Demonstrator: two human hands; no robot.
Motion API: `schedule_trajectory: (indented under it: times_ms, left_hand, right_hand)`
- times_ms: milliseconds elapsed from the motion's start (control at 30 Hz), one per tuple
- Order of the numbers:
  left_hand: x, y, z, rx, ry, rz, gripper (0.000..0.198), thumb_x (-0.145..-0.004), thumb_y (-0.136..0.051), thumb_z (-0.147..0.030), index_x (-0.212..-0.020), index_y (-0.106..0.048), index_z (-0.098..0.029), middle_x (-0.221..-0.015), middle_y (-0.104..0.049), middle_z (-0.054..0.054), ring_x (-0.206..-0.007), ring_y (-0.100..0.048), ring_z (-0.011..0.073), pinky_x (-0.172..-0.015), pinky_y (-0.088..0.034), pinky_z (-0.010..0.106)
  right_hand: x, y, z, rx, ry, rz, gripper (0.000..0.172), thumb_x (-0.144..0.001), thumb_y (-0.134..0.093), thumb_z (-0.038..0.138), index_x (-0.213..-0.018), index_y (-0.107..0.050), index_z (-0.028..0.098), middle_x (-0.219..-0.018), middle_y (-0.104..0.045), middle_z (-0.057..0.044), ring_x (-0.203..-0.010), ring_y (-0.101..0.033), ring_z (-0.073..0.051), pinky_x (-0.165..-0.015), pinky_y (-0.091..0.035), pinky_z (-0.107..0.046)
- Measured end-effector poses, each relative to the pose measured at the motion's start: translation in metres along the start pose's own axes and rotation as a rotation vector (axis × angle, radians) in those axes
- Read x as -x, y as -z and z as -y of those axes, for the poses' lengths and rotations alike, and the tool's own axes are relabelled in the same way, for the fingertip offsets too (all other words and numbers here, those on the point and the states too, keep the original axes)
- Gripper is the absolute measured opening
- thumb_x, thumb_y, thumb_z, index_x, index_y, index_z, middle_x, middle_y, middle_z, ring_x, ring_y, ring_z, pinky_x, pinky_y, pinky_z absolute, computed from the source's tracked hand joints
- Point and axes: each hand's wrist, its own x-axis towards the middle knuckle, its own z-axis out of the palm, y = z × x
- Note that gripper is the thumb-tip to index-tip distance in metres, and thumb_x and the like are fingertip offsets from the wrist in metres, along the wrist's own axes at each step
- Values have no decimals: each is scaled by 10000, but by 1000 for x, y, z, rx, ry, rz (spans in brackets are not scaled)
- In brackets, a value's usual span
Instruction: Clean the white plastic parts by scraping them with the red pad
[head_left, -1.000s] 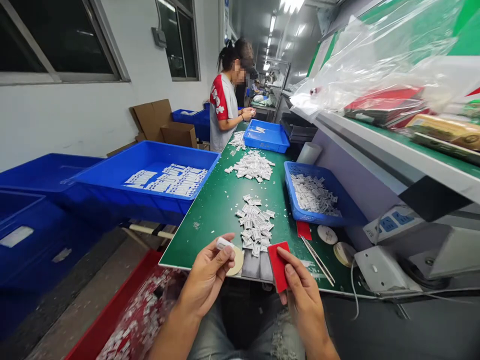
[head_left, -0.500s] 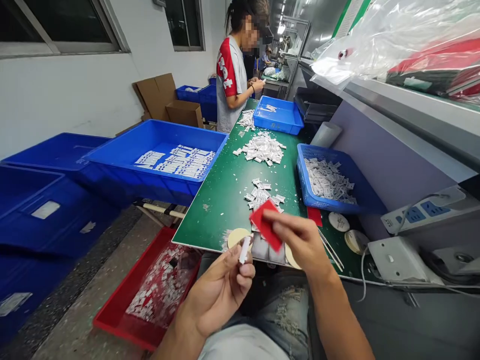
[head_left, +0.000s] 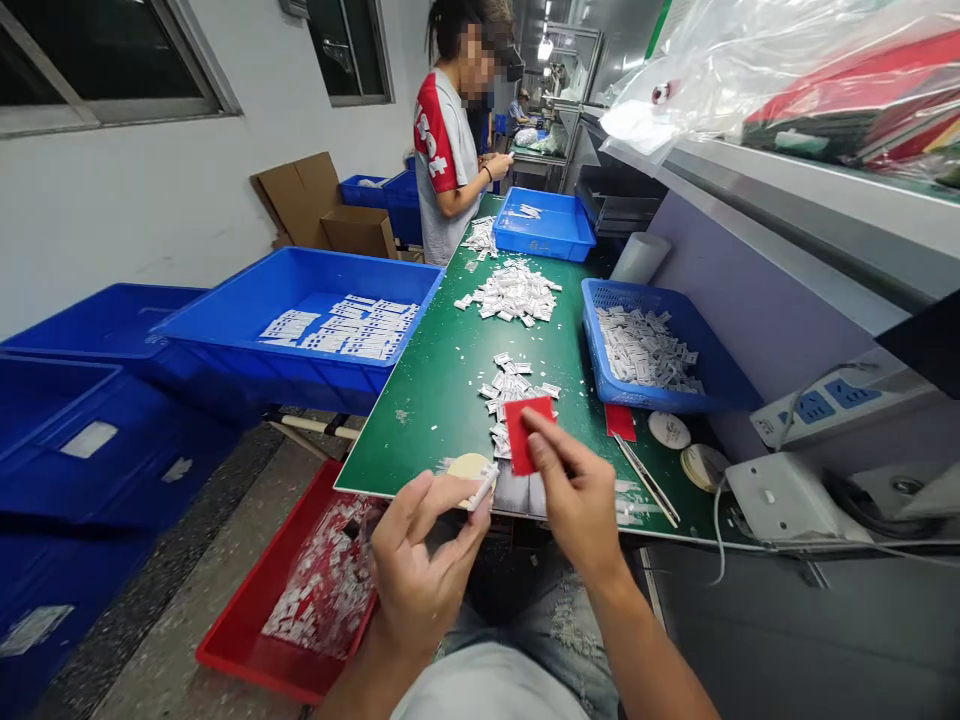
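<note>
My left hand (head_left: 427,550) pinches a small white plastic piece (head_left: 484,487) between thumb and fingers, just over the front edge of the green table (head_left: 405,410). To its right, my right hand (head_left: 577,490) grips a flat red square (head_left: 528,436) by its right side. The square and the white piece are apart. Behind the square, a pile of small white pieces (head_left: 504,385) lies on the table, partly covered by it. A round cream disc (head_left: 469,466) sits at the table edge behind my left fingers.
A blue basket (head_left: 592,345) of white pieces stands right, near tweezers (head_left: 646,480) and a second red square (head_left: 621,420). Left are a large blue bin (head_left: 300,262) and a red tray (head_left: 225,625). A co-worker (head_left: 450,150) stands behind another white pile (head_left: 517,290) and a blue tray (head_left: 544,245).
My left hand has turned, so the white piece now lies more slanted. The red square in my right hand has swung more upright and moved slightly up. The view has shifted a little.
</note>
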Motion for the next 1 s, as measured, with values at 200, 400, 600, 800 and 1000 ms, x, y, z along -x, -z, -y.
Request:
schedule_trajectory:
  times_ms: [200, 400, 600, 800, 1000]
  left_hand:
    - [-5, -6, -9, -98, -146, 37, 415, -765, -857, -35, -1006, -762, -358, -867, -817, -44, -760, -744, 208, -811, -618, 387]
    - [5, -11, -5, -40, -188, 89, 519, -731, -865, -25, -1084, -772, -394, -943, -826, -55, -812, -755, 224, -835, -629, 405]
    - [1, -35, -15, 153, -71, 146, 471, -719, -897, -57, -1039, -713, -350, -837, -799, -41, -788, -759, 208, -846, -618, 380]
    - [-97, -135, 13, 65, 71, 614, 293, -963, -724, -441, -1138, -682, -211, -976, -776, 73, -792, -730, 180, -666, -589, 284]
    - [-147, -208, 86, -338, 92, 877, 392, -1006, -689, -381, -1341, -648, -182, -1362, -676, 128, -1138, -700, 263, -957, -612, 483]
  right_hand:
    - [-1, 10, 1, 9, 3, 40, 260, -980, -720, 363, -1193, -853, 296, -1044, -880, -46, -838, -821, -234, -728, -653, -305]
    - [7, 19, 0, -78, 7, 58, 243, -976, -727, 382, -1161, -865, 310, -835, -869, -16, -643, -754, -172, -640, -604, -260]
    - [6, 51, -29, -205, -140, -270, 273, -880, -839, 421, -1101, -886, 268, -1060, -871, -73, -940, -791, -245, -776, -627, -297]
    - [27, 98, -48, -405, -219, -506, 447, -860, -828, 531, -1178, -830, 218, -1004, -842, -100, -620, -659, -126, -556, -544, -225]
    - [60, 112, -70, -431, -254, -553, 416, -787, -907, 466, -1072, -805, 182, -792, -813, -71, -493, -586, -123, -427, -426, -213]
